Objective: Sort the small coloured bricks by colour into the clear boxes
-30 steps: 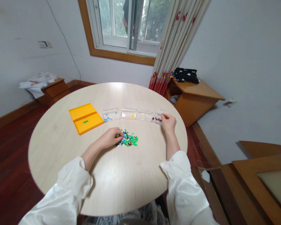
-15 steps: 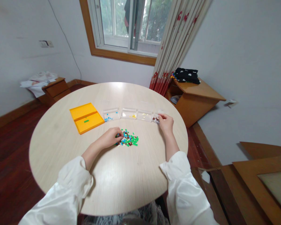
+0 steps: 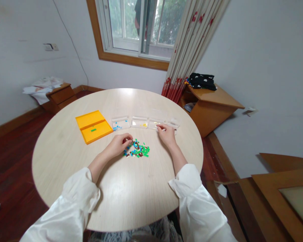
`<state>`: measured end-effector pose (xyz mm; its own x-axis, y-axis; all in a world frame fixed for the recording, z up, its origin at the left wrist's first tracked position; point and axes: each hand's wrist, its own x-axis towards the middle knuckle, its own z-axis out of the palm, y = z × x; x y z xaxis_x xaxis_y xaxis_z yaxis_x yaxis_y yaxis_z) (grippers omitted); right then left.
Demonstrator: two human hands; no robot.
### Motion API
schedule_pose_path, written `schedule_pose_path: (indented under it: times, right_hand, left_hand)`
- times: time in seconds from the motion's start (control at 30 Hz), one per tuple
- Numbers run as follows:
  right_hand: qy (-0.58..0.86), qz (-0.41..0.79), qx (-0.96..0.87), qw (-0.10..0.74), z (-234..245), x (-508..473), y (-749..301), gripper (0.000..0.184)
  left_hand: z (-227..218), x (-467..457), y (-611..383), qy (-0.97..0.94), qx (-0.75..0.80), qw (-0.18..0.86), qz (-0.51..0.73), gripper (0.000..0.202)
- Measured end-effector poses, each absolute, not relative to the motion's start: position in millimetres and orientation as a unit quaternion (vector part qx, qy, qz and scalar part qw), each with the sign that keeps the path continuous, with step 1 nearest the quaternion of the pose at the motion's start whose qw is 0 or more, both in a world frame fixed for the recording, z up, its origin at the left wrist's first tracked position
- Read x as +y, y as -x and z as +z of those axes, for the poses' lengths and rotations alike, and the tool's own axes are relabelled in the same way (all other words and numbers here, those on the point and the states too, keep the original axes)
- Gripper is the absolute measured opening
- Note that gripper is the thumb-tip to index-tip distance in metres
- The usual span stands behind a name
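A pile of small coloured bricks (image 3: 141, 150), mostly green with blue, brown and a few pale ones, lies mid-table. At its left edge is my left hand (image 3: 119, 145), thumb and fingers pinched together; whatever they hold is too small to make out. My right hand (image 3: 167, 135) is over the front of the third clear tray (image 3: 153, 125), its fingertips closed near the tray's right side. Further left stand a clear tray with blue pieces (image 3: 120, 123) and a clear tray with yellow pieces (image 3: 139, 122). My right hand partly hides the rightmost clear tray (image 3: 175, 123).
An open orange case (image 3: 97, 136) with green pieces inside lies on the left of the round table (image 3: 131, 188). Beyond the table stand a wooden cabinet (image 3: 217, 99) with dark cloth on top, a curtain (image 3: 189, 43) and a small wooden stand (image 3: 62, 97).
My right hand has moved left from the rightmost tray with brown pieces to the third tray. My left hand has lifted and drawn back slightly from the pile.
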<state>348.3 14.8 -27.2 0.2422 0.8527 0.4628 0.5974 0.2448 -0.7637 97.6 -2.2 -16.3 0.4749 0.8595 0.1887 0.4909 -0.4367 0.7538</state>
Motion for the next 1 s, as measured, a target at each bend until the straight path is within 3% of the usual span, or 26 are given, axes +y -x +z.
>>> schedule_pose_path:
  times: [0.47,1.0]
  right_hand:
    - [0.407,0.233,-0.780,0.414,-17.3,-9.7,-297.0,0.016]
    - [0.379,0.243,-0.808,0.380,-18.1,-12.2,-291.4,0.006]
  left_hand:
    - [-17.0,-1.4,-103.7,-0.718,0.400,0.426,0.378,0.016]
    - [-19.2,-3.4,-106.2,-0.731,0.386,0.429,0.365,0.019]
